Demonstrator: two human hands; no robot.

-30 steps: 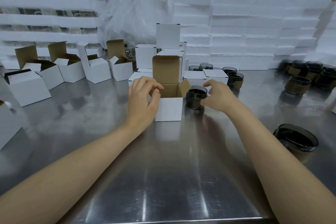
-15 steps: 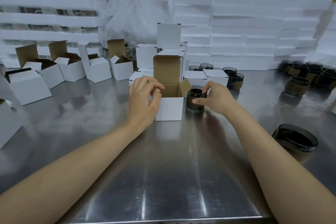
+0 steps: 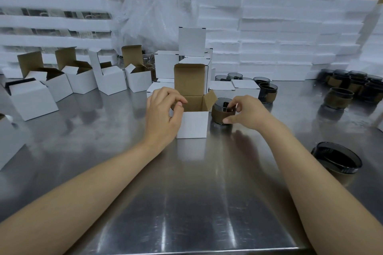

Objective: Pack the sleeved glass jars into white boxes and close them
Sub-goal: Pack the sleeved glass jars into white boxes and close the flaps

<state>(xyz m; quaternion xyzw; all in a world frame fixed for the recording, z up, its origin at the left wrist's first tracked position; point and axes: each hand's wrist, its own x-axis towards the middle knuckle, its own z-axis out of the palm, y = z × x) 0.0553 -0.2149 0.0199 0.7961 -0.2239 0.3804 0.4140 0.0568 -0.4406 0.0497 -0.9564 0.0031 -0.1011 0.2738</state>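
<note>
The jar [image 3: 222,112] stands upright on the steel table [image 3: 196,203], just right of the open box [image 3: 192,123] and touching or nearly touching its right side flap. The right hand [image 3: 246,113] grips it, thumb on the brown sleeve low on the near side and fingers curled over the far rim, so this hand is plainly the one to carry it. The left hand [image 3: 163,113] is curled at the box's left top edge, pinching or pressing the left flap; the exact hold is hidden behind the knuckles. The box mouth faces up, its tall lid flap raised at the back. The jar's axis is vertical and already matches the box's opening, so the coming move is probably a short lift up and leftward over the right flap, then straight down. That flap leans outward toward the jar and could snag it on the way across. More sleeved jars [image 3: 339,97] wait to the right, well apart.
</note>
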